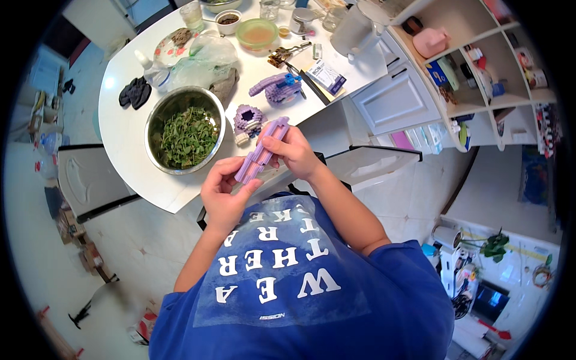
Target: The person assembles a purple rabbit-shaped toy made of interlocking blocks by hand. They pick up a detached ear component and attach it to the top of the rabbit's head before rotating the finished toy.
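My left hand point(224, 191) and my right hand point(294, 154) both grip a long purple piece built of small toy blocks point(254, 161), held aslant over the table's near edge. My left fingers and thumb close on its lower end, and my right thumb presses along its upper part. Just beyond it stands a small purple block build with a dark opening point(246, 117) and pale blocks at its foot. Farther off lies a larger purple block build with blue parts point(282, 90).
A steel bowl point(153, 157) of green leaves stands left of my hands on the white table point(126, 141). Behind it are a plastic bag point(207, 60), a dark cloth point(135, 93) and a lidded container point(257, 33). A pitcher point(357, 30) and small box point(326, 76) stand right. Chairs flank me.
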`<state>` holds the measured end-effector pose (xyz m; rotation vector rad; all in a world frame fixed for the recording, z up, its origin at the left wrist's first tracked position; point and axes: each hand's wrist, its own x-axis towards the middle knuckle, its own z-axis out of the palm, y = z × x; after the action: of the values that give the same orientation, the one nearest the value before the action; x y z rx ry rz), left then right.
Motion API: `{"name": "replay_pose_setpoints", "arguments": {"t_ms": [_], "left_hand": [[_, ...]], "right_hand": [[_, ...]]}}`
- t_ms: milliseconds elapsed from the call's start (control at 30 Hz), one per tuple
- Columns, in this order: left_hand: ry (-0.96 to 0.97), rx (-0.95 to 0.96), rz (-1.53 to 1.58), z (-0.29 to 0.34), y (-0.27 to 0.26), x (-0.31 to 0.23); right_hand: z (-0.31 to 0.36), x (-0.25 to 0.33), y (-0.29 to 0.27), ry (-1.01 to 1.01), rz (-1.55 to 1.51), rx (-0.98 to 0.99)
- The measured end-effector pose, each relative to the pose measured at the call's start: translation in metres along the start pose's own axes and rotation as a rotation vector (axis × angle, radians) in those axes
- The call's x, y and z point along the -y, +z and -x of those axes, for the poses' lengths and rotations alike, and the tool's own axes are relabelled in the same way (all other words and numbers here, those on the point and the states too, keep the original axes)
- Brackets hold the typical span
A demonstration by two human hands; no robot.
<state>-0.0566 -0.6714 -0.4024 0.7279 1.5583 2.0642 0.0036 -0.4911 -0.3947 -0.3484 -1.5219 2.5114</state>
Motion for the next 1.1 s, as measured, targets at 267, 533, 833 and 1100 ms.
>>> {"name": "replay_pose_setpoints", "arguments": {"t_ms": [267,533,833,1100], "left_hand": [[0.186,-0.006,-0.136,0.000,0.003,0.017],[0.226,0.004,-0.205,-0.002,0.000,0.020],[0.289,-0.013,-0.270,0.000,-0.002,0.018],[0.328,-0.021,-0.290,0.004,-0.005,0.020]], "right_hand": [[-0.013,0.002,-0.001,0.000,0.161,0.097],[-0.022,0.000,-0.005,0.007,0.267,0.115],[-0.020,0.001,-0.003,0.073,0.204,0.130],[-0.018,0.002,0.003,0.058,0.180,0.096]]}}
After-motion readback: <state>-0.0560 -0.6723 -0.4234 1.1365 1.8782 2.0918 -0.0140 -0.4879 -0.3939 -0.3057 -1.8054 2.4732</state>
